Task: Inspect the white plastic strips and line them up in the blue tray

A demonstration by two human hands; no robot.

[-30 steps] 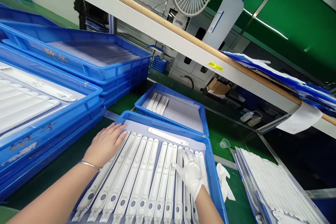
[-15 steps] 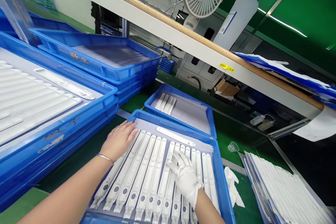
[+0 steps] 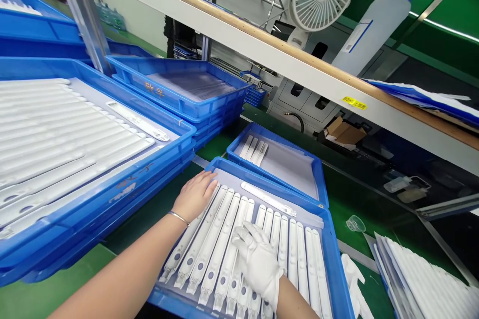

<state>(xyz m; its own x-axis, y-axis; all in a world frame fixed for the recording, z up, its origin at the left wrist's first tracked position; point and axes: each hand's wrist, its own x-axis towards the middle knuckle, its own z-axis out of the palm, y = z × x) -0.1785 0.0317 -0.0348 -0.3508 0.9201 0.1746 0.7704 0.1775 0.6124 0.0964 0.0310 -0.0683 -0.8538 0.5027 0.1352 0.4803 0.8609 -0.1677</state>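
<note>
A blue plastic tray (image 3: 339, 264) sits on a green counter (image 3: 213, 148), with slender white plastic strips (image 3: 223, 239) side by side inside it. The bare left hand (image 3: 193, 198) rests open at the tray's far left corner, visibly holding nothing. Over the tray's middle, the gloved right hand (image 3: 258, 263) curls loosely; whether its grip holds anything cannot be told. Light fingertip pressure would likely keep the strips parallel and unmarked.

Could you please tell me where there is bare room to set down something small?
The small rear tray has bare liner right of its short white strips. Green bench also shows between the left tray stack and the left forearm. The front tray is crowded with long strips and both hands.
</note>
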